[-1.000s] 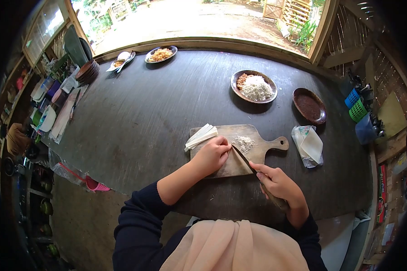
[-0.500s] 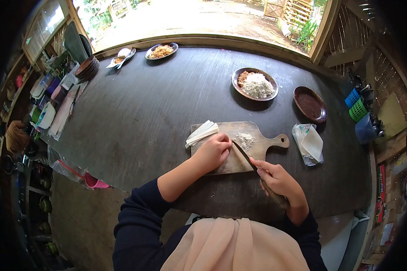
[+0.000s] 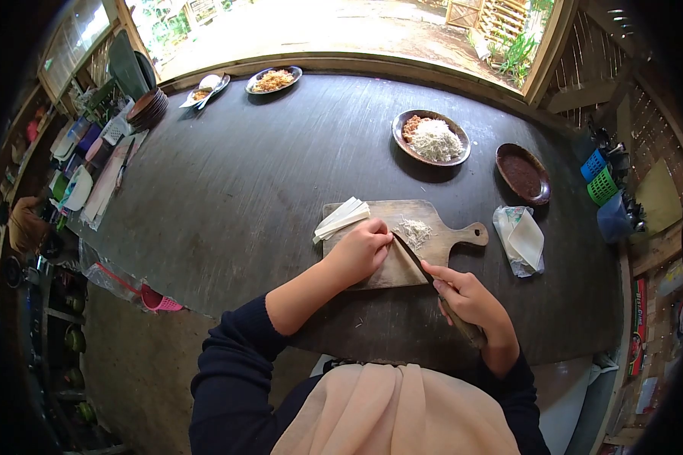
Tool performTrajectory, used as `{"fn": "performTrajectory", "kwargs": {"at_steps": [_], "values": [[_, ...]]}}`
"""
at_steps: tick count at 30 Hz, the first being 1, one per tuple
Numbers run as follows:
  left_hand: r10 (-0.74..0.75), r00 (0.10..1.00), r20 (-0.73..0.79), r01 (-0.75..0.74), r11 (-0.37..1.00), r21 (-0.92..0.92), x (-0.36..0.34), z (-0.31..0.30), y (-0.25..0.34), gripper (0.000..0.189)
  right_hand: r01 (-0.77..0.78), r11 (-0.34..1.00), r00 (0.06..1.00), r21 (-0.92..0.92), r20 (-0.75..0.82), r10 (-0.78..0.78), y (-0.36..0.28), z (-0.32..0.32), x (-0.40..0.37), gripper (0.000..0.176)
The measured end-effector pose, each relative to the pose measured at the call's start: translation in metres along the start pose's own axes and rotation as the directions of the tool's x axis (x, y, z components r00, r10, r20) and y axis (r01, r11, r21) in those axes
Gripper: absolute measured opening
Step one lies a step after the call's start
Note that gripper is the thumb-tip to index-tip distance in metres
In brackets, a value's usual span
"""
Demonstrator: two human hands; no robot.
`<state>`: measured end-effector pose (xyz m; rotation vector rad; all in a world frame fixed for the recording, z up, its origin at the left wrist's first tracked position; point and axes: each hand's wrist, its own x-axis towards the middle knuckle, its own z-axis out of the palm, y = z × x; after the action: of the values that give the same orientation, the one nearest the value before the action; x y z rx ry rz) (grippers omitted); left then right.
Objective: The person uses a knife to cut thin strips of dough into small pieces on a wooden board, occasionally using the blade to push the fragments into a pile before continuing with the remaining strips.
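Observation:
My right hand (image 3: 469,303) is closed round the handle of a knife (image 3: 413,254), its dark blade slanting up and left over a wooden cutting board (image 3: 383,277). Close to the blade's tip, my left hand (image 3: 363,249) rests on the board with its fingertips pinched together. What they pinch is mostly hidden. Just beyond that hand, several white strips (image 3: 342,218) lie at the board's left end. On the other side of the blade sits a small heap of fine pale shreds (image 3: 413,232).
Past the board stands a plate (image 3: 397,144) of white shreds and reddish-brown food. To the right are an empty brown oval dish (image 3: 523,174) and a plastic-wrapped white piece (image 3: 519,240). Other food plates (image 3: 274,80) stand far left, near stacked brown plates (image 3: 147,108).
The view has shifted slightly. Both hands and the knife keep nearly the same place over the board, and the shred heap looks much the same.

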<state>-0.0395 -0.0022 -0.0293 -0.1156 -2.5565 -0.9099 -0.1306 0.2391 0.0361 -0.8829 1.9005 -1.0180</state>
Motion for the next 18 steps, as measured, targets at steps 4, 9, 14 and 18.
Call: {"fn": "performTrajectory", "kwargs": {"at_steps": [4, 9, 14, 18], "values": [[0.016, 1.0, 0.006, -0.016, 1.0, 0.011, 0.0, 0.002, -0.003, 0.019, -0.003, 1.0, 1.0, -0.007, -0.014, 0.003, 0.004, 0.003, 0.003, 0.043], [-0.008, 1.0, 0.011, 0.008, 1.0, -0.002, 0.0, 0.003, -0.005, 0.018, -0.043, 0.999, 0.998, -0.024, 0.044, 0.044, -0.003, -0.01, -0.007, 0.043], [-0.005, 1.0, 0.011, 0.005, 1.0, 0.003, 0.0, 0.002, -0.003, 0.019, -0.063, 0.996, 0.995, -0.057, 0.068, 0.067, -0.008, -0.012, -0.012, 0.043], [0.015, 0.999, -0.031, -0.016, 1.0, -0.026, 0.0, 0.002, 0.0, 0.014, -0.026, 0.999, 0.999, -0.041, 0.024, 0.027, -0.008, -0.005, -0.01, 0.042]]}}
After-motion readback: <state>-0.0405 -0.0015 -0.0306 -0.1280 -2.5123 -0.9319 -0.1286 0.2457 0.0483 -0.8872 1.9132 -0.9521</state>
